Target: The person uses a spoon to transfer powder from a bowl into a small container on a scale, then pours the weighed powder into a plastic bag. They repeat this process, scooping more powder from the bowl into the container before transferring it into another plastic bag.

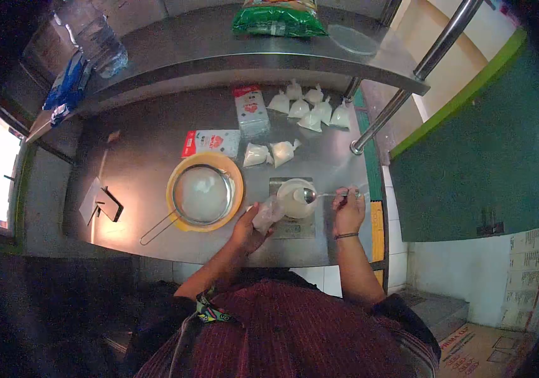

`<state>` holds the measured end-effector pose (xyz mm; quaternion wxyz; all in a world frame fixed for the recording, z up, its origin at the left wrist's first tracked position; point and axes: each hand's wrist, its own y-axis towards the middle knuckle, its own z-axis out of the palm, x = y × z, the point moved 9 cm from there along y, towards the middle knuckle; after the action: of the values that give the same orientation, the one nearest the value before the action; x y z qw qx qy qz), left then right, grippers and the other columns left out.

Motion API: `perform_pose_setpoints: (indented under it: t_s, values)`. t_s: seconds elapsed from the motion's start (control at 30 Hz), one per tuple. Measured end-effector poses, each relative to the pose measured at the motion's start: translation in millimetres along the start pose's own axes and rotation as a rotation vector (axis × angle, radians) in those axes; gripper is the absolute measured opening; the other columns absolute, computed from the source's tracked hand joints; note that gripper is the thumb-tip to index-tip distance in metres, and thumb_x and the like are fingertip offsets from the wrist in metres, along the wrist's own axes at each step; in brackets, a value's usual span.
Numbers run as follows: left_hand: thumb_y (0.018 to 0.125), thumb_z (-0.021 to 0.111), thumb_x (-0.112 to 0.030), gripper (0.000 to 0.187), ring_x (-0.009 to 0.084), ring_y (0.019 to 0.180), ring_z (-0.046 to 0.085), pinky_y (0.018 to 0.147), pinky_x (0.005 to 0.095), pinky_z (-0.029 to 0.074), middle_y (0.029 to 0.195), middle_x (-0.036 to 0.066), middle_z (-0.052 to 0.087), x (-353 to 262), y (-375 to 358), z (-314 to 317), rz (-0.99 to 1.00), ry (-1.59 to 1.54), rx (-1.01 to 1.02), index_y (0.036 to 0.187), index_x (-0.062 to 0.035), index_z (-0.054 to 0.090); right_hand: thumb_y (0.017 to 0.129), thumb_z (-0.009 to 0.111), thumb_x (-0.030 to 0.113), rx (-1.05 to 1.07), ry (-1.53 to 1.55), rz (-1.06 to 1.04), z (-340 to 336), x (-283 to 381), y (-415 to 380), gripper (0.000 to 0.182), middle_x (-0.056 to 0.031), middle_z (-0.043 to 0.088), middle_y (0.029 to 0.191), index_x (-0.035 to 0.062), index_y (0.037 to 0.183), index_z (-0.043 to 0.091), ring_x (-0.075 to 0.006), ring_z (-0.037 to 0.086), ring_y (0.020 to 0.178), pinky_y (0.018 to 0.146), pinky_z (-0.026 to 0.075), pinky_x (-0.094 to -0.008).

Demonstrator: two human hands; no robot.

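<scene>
My left hand (249, 232) is closed around a clear plastic bag (268, 213), held at the left side of a whitish bowl (288, 205). What the bag contains is hard to make out. In my right hand (349, 214) is a metal spoon (310, 195), gripped by its handle, its head over the bowl. The bowl stands on a flat kitchen scale (301, 231). Left of my left hand, a wire sieve (201, 194) with white powder in it rests on a yellow basin (236, 217).
Several knotted bags of white powder (310, 118) stand at the back, and two more bags (284, 152) sit nearer. Two red-and-white packs (252, 112) lie behind the basin. A phone-like object (110, 203) stands at left. A steel shelf (219, 66) overhangs the table; its post (370, 129) rises at right.
</scene>
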<state>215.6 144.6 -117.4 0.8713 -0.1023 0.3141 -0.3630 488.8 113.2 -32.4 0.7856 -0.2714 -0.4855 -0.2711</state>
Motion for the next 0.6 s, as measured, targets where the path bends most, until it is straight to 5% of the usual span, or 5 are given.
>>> perform_pose_setpoints:
  t_s: [0.6]
  values:
    - [0.101,0.052,-0.045,0.043,0.0255,0.108,0.058,0.089,0.0435,0.050,0.118,0.012,0.059,-8.8,20.7,38.4,0.079,-0.084,-0.075,0.121,-0.0074,0.055,0.106,0.048,0.024,0.216,0.007,-0.019,59.4,51.1,-22.9,0.018,-0.0070,0.063,0.085,0.0073,0.113,0.051,-0.0098,0.053,0.060,0.052,0.044,-0.0247]
